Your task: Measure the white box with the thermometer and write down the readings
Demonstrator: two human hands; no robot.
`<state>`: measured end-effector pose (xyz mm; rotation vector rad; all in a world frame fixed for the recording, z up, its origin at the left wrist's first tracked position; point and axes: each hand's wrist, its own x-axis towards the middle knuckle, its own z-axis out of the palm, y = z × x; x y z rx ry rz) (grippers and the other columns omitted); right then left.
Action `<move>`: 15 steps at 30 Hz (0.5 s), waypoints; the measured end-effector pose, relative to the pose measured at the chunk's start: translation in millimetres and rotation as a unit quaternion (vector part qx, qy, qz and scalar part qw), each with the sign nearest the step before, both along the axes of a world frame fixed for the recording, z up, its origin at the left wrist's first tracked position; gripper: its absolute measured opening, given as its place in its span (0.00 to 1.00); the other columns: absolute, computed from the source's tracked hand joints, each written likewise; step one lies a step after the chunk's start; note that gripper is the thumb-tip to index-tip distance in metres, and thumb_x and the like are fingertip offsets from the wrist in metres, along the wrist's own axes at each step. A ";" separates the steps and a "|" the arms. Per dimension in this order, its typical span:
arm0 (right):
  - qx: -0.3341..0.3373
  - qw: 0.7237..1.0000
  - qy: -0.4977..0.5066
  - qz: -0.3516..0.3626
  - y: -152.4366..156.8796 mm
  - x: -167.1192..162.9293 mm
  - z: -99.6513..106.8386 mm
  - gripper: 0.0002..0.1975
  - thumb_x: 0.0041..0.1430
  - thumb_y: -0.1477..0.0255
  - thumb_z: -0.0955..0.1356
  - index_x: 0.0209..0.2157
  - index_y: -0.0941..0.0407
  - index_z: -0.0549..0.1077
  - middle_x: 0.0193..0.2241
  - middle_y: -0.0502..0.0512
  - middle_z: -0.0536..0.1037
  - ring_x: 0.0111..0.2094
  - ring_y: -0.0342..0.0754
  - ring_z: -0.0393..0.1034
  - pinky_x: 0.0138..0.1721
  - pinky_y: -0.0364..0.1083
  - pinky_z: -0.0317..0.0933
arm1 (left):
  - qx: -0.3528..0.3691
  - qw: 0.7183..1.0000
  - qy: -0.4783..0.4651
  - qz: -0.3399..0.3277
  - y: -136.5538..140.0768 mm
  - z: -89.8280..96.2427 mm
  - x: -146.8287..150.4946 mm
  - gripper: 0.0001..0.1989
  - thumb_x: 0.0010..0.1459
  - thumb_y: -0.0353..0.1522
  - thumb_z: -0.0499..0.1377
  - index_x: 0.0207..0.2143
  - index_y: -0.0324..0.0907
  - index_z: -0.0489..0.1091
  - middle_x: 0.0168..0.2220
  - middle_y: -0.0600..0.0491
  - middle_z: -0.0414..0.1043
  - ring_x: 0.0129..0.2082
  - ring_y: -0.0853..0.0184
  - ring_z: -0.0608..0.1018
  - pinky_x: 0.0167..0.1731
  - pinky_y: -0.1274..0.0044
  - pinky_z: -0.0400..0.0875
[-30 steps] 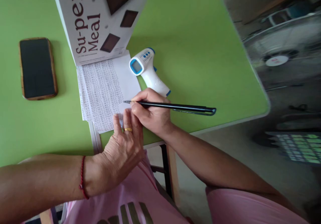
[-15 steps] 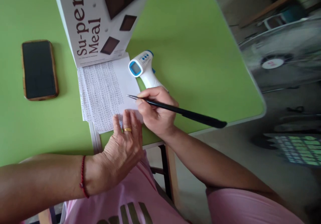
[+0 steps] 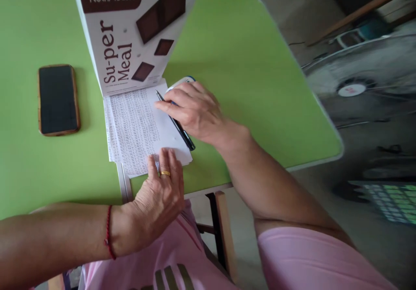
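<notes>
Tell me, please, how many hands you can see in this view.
2: the left hand rests partly on the handwritten sheet; the right hand is over the black pen and the infrared thermometer, partly hiding both. No other hand shows.

Your left forearm [image 3: 61, 225] extends from the left side; the left grip [image 3: 162, 190] lies palm down, its fingers nearly straight, the little one slightly apart. Your right arm [image 3: 273, 181] is bent, and the right grip [image 3: 199, 112] is palm down with fingers lightly curled.
</notes>
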<state>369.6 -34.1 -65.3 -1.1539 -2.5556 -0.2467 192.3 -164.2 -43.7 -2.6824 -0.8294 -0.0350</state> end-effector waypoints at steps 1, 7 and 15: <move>0.001 1.000 0.005 -0.005 -1.6 -0.9 -3.0 0.17 0.69 0.75 0.57 0.48 0.53 0.74 0.39 0.57 0.73 0.45 0.53 0.65 0.47 0.56 0.61 | 0.003 1.000 -0.001 0.000 0.7 0.7 -0.3 0.23 0.60 0.28 0.52 0.55 0.27 0.71 0.56 0.34 0.71 0.55 0.49 0.76 0.50 0.64 0.77; 0.000 0.999 0.033 -0.001 -7.7 -2.0 -6.6 0.16 0.69 0.75 0.57 0.46 0.52 0.74 0.39 0.55 0.72 0.48 0.53 0.63 0.51 0.57 0.59 | -0.061 0.978 -0.176 -0.094 27.2 6.0 -0.1 0.25 0.64 0.46 0.52 0.26 0.36 0.72 0.25 0.44 0.75 0.23 0.63 0.78 0.18 0.74 0.68; -0.001 0.989 0.074 -0.130 -9.0 8.2 14.4 0.19 0.64 0.63 0.65 0.53 0.56 0.70 0.49 0.65 0.71 0.48 0.56 0.65 0.47 0.56 0.65 | 0.005 0.830 -0.549 -0.097 111.3 23.9 -29.1 0.06 0.66 0.37 0.52 0.37 0.45 0.60 0.33 0.53 0.66 0.34 0.64 0.74 0.34 0.67 0.73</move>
